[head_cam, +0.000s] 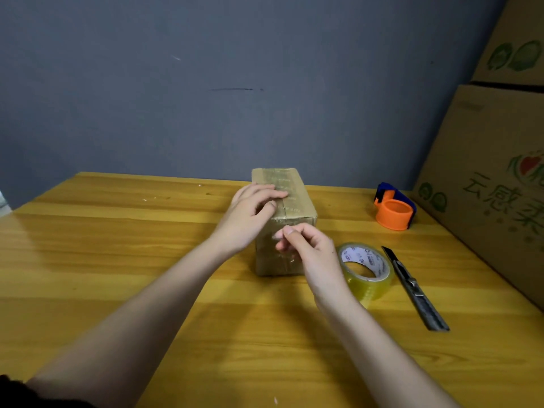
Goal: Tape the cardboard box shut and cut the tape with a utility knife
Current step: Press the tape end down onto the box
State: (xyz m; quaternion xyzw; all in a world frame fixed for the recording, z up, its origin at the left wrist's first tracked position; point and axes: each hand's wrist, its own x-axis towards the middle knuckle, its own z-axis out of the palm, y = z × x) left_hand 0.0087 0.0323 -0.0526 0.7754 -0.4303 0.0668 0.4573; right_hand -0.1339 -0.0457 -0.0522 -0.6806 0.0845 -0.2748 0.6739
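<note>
A small cardboard box (295, 198) stands on the wooden table (117, 245), with clear tape running along its top and down its near face. My left hand (253, 213) rests on the box's top left edge, fingers spread flat over the tape. My right hand (309, 248) is against the near face, fingertips pinched together on the tape there. A roll of clear tape (366, 267) lies flat just right of my right wrist. Further right lies a dark utility knife (413, 287), pointing away from me. Neither hand touches the roll or the knife.
An orange and blue tape dispenser (394, 209) sits at the back right of the table. Large printed cardboard cartons (494, 178) are stacked along the right edge. A grey wall (235, 83) stands behind the table.
</note>
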